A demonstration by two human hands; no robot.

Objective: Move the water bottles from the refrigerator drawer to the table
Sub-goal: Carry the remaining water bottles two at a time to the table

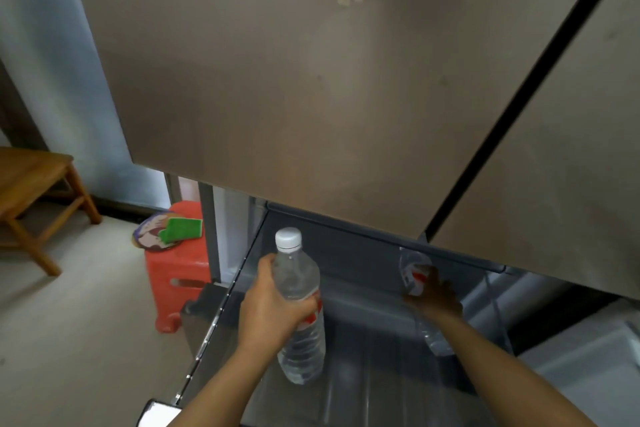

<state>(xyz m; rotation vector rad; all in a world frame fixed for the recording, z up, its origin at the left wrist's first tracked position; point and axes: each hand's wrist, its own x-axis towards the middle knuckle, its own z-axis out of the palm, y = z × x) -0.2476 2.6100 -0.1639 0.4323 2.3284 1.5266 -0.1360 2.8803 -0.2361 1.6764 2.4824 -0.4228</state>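
1. The drawer [374,374] stands pulled out beneath the refrigerator doors [311,62]. Its left rim lies close beside a red stool [176,274].
2. Left hand [273,305]: fingers grasp the first bottle [301,350] at mid-body. The bottle is upright, cap up, in the drawer's left half, clear of the door's lower edge.
3. Right hand [436,298], in shadow: fingers grasp the second bottle [414,270], tilted, its top just under the door edge.
4. Bare drawer floor lies between the bottles.
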